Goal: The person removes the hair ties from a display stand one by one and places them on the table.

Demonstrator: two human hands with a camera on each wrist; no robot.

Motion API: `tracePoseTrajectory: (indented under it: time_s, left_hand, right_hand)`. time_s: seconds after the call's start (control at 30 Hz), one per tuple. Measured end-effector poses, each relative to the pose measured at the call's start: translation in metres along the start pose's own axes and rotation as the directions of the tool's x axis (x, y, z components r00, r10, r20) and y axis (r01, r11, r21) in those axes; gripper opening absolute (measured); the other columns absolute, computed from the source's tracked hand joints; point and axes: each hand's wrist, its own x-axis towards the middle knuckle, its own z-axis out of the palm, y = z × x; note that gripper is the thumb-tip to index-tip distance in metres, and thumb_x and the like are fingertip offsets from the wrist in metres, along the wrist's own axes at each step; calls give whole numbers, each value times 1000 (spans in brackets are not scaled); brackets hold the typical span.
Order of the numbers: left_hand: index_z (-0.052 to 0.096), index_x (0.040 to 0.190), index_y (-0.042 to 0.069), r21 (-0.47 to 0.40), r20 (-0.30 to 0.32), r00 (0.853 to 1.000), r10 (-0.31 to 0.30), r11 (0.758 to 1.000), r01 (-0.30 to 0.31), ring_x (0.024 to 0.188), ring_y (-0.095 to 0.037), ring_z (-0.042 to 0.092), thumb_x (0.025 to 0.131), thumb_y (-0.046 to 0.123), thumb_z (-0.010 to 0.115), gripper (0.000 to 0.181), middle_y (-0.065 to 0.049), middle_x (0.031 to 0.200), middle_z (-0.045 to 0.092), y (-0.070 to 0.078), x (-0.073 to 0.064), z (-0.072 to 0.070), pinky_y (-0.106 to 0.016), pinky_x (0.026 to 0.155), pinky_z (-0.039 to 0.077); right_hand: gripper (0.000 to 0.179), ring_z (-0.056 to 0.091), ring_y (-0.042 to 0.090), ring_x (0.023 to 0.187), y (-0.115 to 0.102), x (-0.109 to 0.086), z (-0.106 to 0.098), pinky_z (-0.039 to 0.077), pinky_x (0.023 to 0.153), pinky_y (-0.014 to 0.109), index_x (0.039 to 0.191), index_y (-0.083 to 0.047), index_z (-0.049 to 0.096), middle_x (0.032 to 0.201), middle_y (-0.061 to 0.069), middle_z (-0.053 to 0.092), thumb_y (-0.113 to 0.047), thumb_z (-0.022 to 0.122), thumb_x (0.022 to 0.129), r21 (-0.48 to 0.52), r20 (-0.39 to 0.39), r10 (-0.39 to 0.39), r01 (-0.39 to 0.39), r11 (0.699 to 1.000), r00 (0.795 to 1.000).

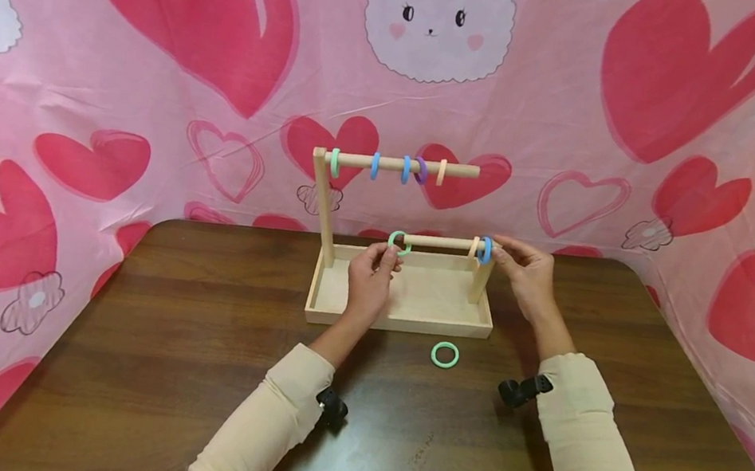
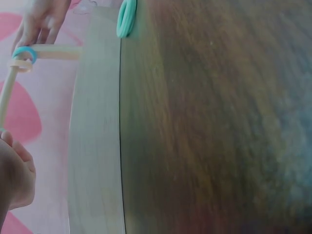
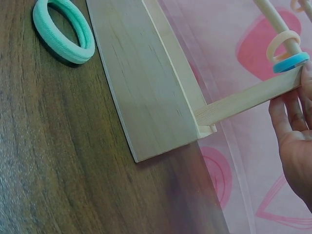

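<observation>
Head: left hand (image 1: 370, 279) pinches green ring (image 1: 392, 238) at 9 o'clock tip of lower rod (image 1: 438, 242); right hand (image 1: 529, 279) grips post (image 1: 479, 284), 3 o'clock end. Faint marks (image 1: 422, 449) on surface (image 1: 185, 369), 5 o'clock: unreadable.

Ring (image 1: 434, 354) before tray (image 1: 401, 324), five rings (image 1: 405, 169) on upper rod (image 1: 389, 164), two rings (image 1: 487, 251) on lower rod (image 1: 438, 242) at right

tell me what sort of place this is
Perhaps a makeshift indoor recording or craft booth: pink heart-print cloth hangs behind and beside a brown wooden table, which bears a small wooden stand with coloured rings on its rods.
</observation>
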Motion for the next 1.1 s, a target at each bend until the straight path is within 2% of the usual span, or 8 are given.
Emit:
tracePoseTrajectory:
  time_s: [0.17, 0.4, 0.47, 0.63, 0.73, 0.9, 1.03, 1.1]
  left_hand:
    - [69, 105, -11, 11, -15, 1000, -16, 1000, 16, 69, 3, 59, 102, 11, 60, 24, -32, 92, 70, 0, 1, -4, -14, 63, 48]
    - [68, 106, -13, -23, -16, 998, -57, 998, 57, 68, 3, 59, 102, 8, 59, 23, -35, 94, 68, 3, 2, -8, -13, 62, 48]
    - [68, 107, -12, -31, -15, 998, -62, 998, 61, 68, 3, 59, 102, 7, 58, 22, -36, 94, 67, 4, 1, -9, -13, 62, 48]
    - [66, 108, -14, -59, -12, 997, -76, 995, 75, 67, 2, 60, 103, 7, 57, 23, -36, 93, 67, 4, -3, -10, -14, 62, 49]
    - [66, 108, -14, -78, -2, 995, -98, 992, 98, 65, 2, 61, 103, 7, 57, 24, -26, 84, 69, 5, -5, -11, -14, 61, 50]
    - [63, 110, -15, -128, 67, 989, -135, 981, 142, 63, 1, 61, 104, 9, 56, 26, 9, 72, 64, 6, -9, -13, -17, 61, 52]
    - [60, 114, -16, -157, 128, 977, -168, 970, 187, 63, 1, 61, 105, 9, 53, 28, 13, 71, 63, 7, -12, -14, -18, 62, 53]
    - [59, 115, -16, -167, 148, 970, -190, 962, 214, 63, 0, 61, 106, 9, 52, 28, 13, 71, 63, 7, -13, -14, -18, 62, 53]
  right_hand:
    - [26, 63, -7, 77, 1, 0, -1, 53, 68, 9, 115, 17, 68, 89, -21, 75, 5, 68, 93, -2, 0, 2, -2, 1000, 1000]
    - [25, 66, -7, 79, 5, 0, -1, 54, 71, 9, 103, -11, 81, 90, -18, 77, 6, 67, 92, 65, 15, 6, -7, 998, 1000]
    - [24, 65, -7, 80, 5, 0, -1, 54, 71, 9, 103, -11, 81, 90, -19, 77, 6, 67, 92, 59, 12, 5, -5, 998, 1000]
    - [20, 64, -7, 79, 4, 0, -1, 54, 70, 9, 111, 6, 75, 89, -20, 76, 5, 68, 92, 26, 3, 1, -2, 1000, 1000]
    - [21, 64, -7, 78, 4, 0, -1, 53, 70, 9, 112, 8, 74, 89, -20, 76, 4, 68, 92, 21, 2, 1, -1, 1000, 1000]
    - [20, 65, -8, 79, 3, 0, 0, 54, 71, 9, 112, 7, 75, 90, -20, 76, 6, 68, 92, 37, 3, 2, -2, 999, 1000]
    - [26, 66, -8, 81, 2, -1, 0, 54, 72, 9, 116, 18, 67, 90, -20, 76, 6, 67, 92, 39, 3, 6, -6, 999, 1000]
    - [24, 66, -8, 80, 1, -1, 1, 54, 72, 9, 115, 15, 69, 90, -20, 76, 6, 67, 92, 43, 4, 9, -9, 999, 1000]
